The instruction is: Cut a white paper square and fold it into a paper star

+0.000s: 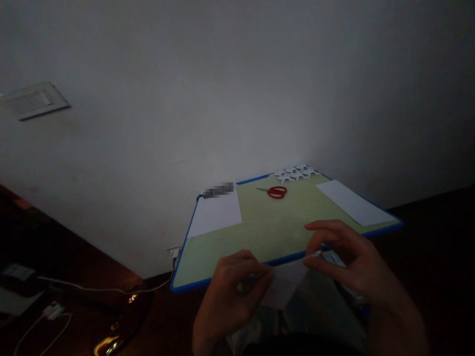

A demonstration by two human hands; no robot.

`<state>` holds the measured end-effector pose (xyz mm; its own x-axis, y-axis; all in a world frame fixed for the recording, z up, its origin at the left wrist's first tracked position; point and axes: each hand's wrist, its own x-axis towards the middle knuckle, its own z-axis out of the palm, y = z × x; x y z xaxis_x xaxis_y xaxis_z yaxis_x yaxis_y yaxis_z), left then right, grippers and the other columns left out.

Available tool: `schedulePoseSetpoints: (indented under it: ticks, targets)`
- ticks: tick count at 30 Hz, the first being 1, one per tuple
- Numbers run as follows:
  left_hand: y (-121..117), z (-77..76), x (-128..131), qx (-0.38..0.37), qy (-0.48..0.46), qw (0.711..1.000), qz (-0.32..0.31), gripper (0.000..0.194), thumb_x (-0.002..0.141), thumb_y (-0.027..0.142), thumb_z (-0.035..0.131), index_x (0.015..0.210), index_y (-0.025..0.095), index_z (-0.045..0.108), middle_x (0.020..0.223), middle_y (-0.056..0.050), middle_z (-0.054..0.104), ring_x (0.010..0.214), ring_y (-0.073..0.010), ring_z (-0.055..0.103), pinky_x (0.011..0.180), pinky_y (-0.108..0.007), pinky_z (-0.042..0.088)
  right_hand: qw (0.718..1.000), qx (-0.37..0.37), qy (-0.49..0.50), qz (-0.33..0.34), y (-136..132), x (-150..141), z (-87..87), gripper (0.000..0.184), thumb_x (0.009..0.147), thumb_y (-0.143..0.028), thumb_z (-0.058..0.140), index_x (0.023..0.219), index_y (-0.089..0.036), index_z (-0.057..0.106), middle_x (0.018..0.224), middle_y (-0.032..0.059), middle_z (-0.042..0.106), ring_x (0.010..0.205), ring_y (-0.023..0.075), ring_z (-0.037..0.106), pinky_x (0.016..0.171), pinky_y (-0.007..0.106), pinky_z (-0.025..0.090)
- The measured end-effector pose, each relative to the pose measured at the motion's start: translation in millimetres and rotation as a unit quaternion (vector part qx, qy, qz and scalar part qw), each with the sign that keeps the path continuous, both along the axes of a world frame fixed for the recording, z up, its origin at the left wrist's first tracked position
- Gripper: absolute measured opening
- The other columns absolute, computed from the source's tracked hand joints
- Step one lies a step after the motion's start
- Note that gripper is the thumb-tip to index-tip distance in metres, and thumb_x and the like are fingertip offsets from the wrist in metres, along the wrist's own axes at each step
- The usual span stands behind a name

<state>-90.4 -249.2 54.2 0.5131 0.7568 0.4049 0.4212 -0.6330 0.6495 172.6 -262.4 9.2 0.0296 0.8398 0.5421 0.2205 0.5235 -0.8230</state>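
Observation:
A small folded piece of white paper is held up between my two hands, just in front of the table's near edge. My left hand pinches its left corner between thumb and fingers. At the upper right corner, my right hand grips the paper with thumb and index finger, its other fingers curled or raised. On the table beyond lie red-handled scissors, pointing left. Several small folded white paper shapes sit in rows at the far edge.
White paper sheets lie at the table's left, a blurred-out object above them. Another white sheet lies at the right. A wall stands behind; a white cable runs to a plug at the left.

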Motion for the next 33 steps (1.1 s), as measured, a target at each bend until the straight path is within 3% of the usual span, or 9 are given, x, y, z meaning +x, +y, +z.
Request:
schedulePoseSetpoints:
  ticks: [8,13,18,24,26,29,33]
  targets:
    - [1,-0.2,1,0.004,-0.021,1.0,-0.004,0.016,0.095,0.018,0.072,0.09,0.022,0.086,0.075,-0.006,0.073,0.065,-0.0152,0.067,0.056,-0.024,0.045,0.999,0.004,0.025,-0.02,2,1,1.3,0.045,0.087,-0.036,0.088,0.128,-0.032,0.071,0.079,-0.0036,0.076,0.074,0.0168,0.071,0.074,0.028,0.058]
    - [-1,1.0,0,0.012,-0.033,0.999,-0.014,0.016,0.095,0.018,0.072,0.088,0.021,0.086,0.072,-0.005,0.072,0.065,-0.0154,0.067,0.058,-0.025,0.046,0.999,0.014,0.009,-0.041,0,3,-0.7,0.045,0.094,-0.036,0.081,0.137,-0.034,0.067,0.082,-0.0031,0.08,0.08,0.0188,0.077,0.08,0.031,0.06]
    - [0,1.4,2,0.018,-0.031,0.999,0.0,0.016,0.096,0.019,0.072,0.089,0.021,0.086,0.073,-0.005,0.073,0.065,-0.0157,0.067,0.057,-0.025,0.045,0.997,0.023,0.014,-0.077,2,-5,7.9,0.039,0.099,-0.039,0.074,0.136,-0.033,0.07,0.087,-0.0003,0.082,0.083,0.0206,0.079,0.079,0.032,0.061]
    - [3,-1.5,9,0.048,-0.099,0.99,0.091,0.013,0.095,0.021,0.075,0.085,0.022,0.084,0.071,-0.001,0.074,0.064,-0.0145,0.067,0.059,-0.025,0.045,0.989,-0.007,0.145,-0.026,14,-27,9.5,0.063,0.098,-0.039,0.074,0.156,-0.03,0.051,0.096,0.0015,0.081,0.087,0.0207,0.077,0.087,0.036,0.061]
    - [5,-2.5,12,0.052,-0.122,0.984,0.119,0.011,0.094,0.021,0.077,0.086,0.024,0.084,0.073,0.001,0.076,0.065,-0.0143,0.068,0.06,-0.024,0.046,0.99,-0.042,0.131,0.011,16,-36,9.3,0.062,0.091,-0.039,0.082,0.148,-0.029,0.059,0.103,0.0029,0.081,0.092,0.0217,0.076,0.087,0.035,0.06]
    - [6,-2.7,16,0.051,-0.14,0.98,0.13,0.01,0.094,0.022,0.077,0.088,0.026,0.085,0.074,0.003,0.077,0.065,-0.014,0.068,0.06,-0.024,0.047,0.986,-0.086,0.135,0.056,18,-48,13.1,0.043,0.086,-0.039,0.086,0.125,-0.026,0.073,0.107,0.0046,0.081,0.093,0.0227,0.074,0.08,0.032,0.06]
    - [7,-2.3,20,0.035,-0.146,0.979,0.136,0.008,0.094,0.027,0.079,0.094,0.029,0.087,0.075,0.003,0.078,0.065,-0.0143,0.069,0.061,-0.024,0.048,0.971,-0.118,0.197,0.065,17,-59,21.5,0.03,0.081,-0.044,0.088,0.095,-0.02,0.076,0.092,0.0048,0.08,0.083,0.0228,0.073,0.07,0.03,0.058]
